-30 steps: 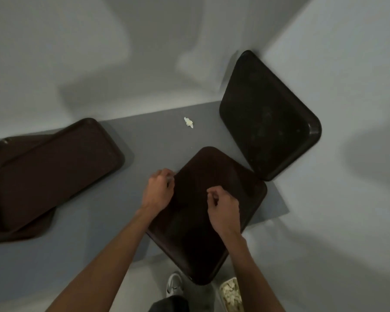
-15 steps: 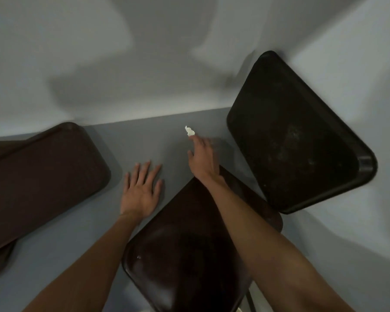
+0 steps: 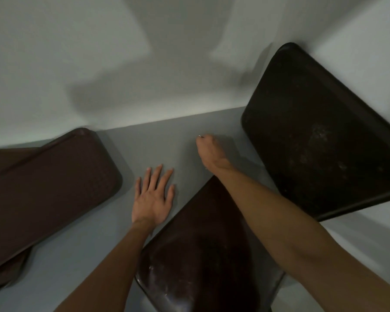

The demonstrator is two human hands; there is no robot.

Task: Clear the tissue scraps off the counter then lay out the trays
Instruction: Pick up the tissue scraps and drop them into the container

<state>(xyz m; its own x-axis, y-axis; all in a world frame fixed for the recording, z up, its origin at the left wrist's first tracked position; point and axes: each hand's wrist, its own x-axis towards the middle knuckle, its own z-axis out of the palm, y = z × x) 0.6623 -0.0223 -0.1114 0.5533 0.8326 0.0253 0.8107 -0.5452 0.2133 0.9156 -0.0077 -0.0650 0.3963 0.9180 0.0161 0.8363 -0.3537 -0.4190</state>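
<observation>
My right hand [image 3: 212,152] reaches across the grey counter [image 3: 144,143], fingers curled and pinching what I take for the tissue scrap [image 3: 200,136], of which only a white speck shows. My left hand [image 3: 152,199] lies flat on the counter, fingers spread, beside the near tray [image 3: 200,255]. I am on the clearing step. Next I lift the scrap clear and bin it, and the trays follow.

Left hand [image 3: 153,199]: we are resting it flat, palm down, fingers straight and spread.
Left arm: we are holding it nearly straight.
Right hand [image 3: 212,154]: we are curling the fingers, pinching a tissue scrap [image 3: 200,136]; only a white speck shows.
Right arm: we are holding it stretched farther forward than the left.
</observation>
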